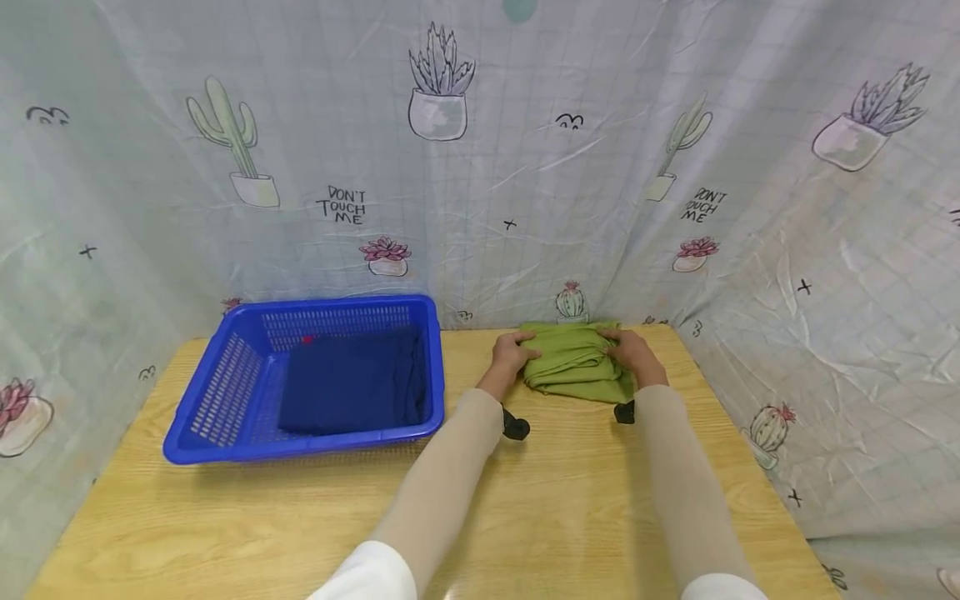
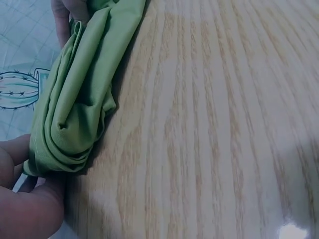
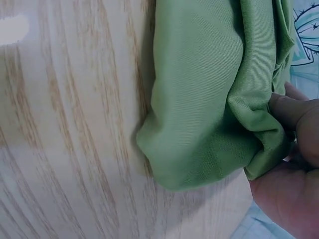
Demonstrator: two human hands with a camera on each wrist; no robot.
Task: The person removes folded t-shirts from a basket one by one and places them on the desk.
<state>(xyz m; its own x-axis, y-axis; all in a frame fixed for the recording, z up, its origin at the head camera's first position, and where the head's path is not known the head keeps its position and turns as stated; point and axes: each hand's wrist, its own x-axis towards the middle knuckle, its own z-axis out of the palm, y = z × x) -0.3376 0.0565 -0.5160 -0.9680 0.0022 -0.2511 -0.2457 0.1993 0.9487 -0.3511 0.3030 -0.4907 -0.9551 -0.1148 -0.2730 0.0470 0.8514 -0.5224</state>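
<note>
A folded green cloth point(image 1: 570, 367), gathered in several loose layers, lies at the back edge of the wooden table. My left hand point(image 1: 510, 362) grips its left end; in the left wrist view, the thumb and fingers pinch the rounded, stacked folds point(image 2: 65, 144). At the opposite end, my right hand point(image 1: 635, 357) holds the cloth, and the right wrist view shows its thumb and fingers point(image 3: 286, 110) closed round a bunched corner. One smooth flap of green fabric point(image 3: 199, 99) spreads toward the front on that side.
A blue plastic basket point(image 1: 300, 448) with perforated walls stands on the left of the table point(image 1: 555, 500). Inside it lies a folded navy cloth point(image 1: 341, 383). A cactus-printed curtain point(image 1: 510, 167) hangs right behind the table and along both sides.
</note>
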